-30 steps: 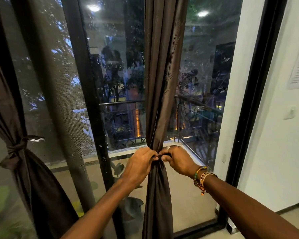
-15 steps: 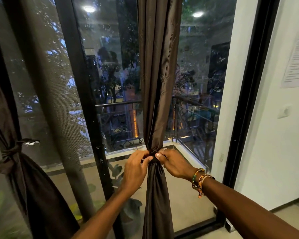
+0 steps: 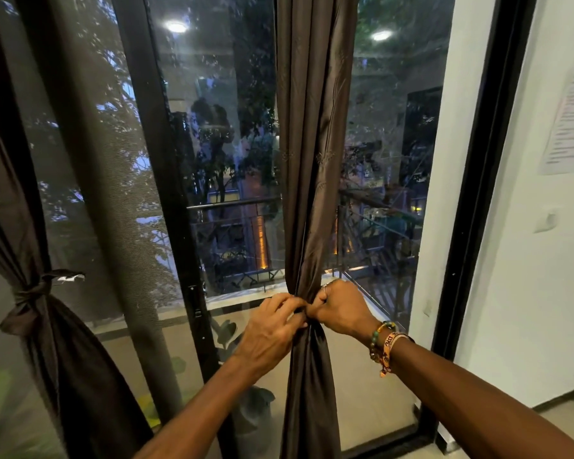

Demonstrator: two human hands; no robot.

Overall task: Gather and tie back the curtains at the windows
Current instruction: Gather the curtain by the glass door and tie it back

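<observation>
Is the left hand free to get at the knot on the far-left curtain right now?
Probably not yet: the left hand pinches the middle curtain at its gathered waist alongside the right hand. Nothing blocks the way to the knot; it must let go first.

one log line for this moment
step: tying middle curtain | left hand: grips it | right hand: grips it | left curtain: tied

Centre curtain (image 3: 312,160): dark brown, glossy, faintly embroidered; hangs from the top centre of the frame, bunched into a narrow waist at lower centre and spreading slightly below. Left curtain (image 3: 80,376): same brown cloth, at the left edge, cinched at mid-left by a knotted tie (image 3: 35,291) of matching fabric, one loose end sticking out to the right.
</observation>
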